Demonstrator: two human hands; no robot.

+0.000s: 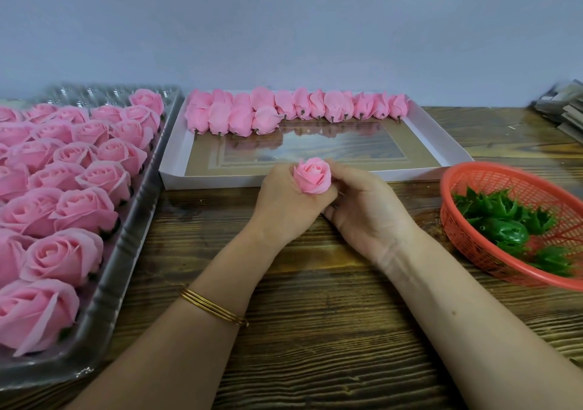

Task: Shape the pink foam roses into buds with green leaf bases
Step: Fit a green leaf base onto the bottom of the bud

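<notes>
A pink foam rose (312, 174) stands upright between both hands over the middle of the wooden table. My left hand (284, 203) grips it from below with curled fingers. My right hand (362, 207) holds its right side with the thumb and fingertips against the petals. The rose's base is hidden inside the hands. Green leaf bases (511, 223) lie in an orange mesh basket (467, 173) to the right. Several open pink roses (82, 176) fill a clear plastic tray (126, 252) on the left.
A white shallow box (441, 144) behind the hands holds two rows of shaped pink buds (284, 109) along its far side. Stacked grey packets (564, 106) sit at the far right by the wall. Bare wooden tabletop (315, 330) lies under my forearms.
</notes>
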